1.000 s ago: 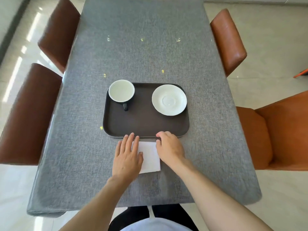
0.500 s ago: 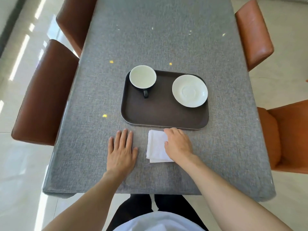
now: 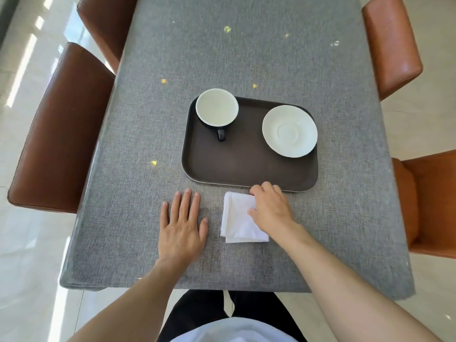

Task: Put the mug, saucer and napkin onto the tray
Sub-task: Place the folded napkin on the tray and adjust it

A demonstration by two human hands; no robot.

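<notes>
A dark brown tray [image 3: 246,166] lies on the grey table. On its far left corner stands a black mug [image 3: 217,110] with a white inside, its handle pointing toward me. A white saucer [image 3: 289,131] rests on the tray's right side. A folded white napkin [image 3: 239,222] lies on the cloth just in front of the tray's near edge. My right hand [image 3: 271,209] rests on the napkin's right part, fingers curled over its far right corner and thumb on top. My left hand [image 3: 182,225] lies flat on the cloth, fingers spread, left of the napkin and apart from it.
The grey tablecloth [image 3: 246,58] covers a long table. Brown leather chairs stand at the left [image 3: 59,129] and far left [image 3: 106,23]; orange chairs stand at the far right [image 3: 389,45] and right [image 3: 429,203]. The table's near edge is close to my body.
My left hand has slid left off the napkin and now lies flat on the cloth. My right hand stays on the napkin's right side. The camera view has shifted.
</notes>
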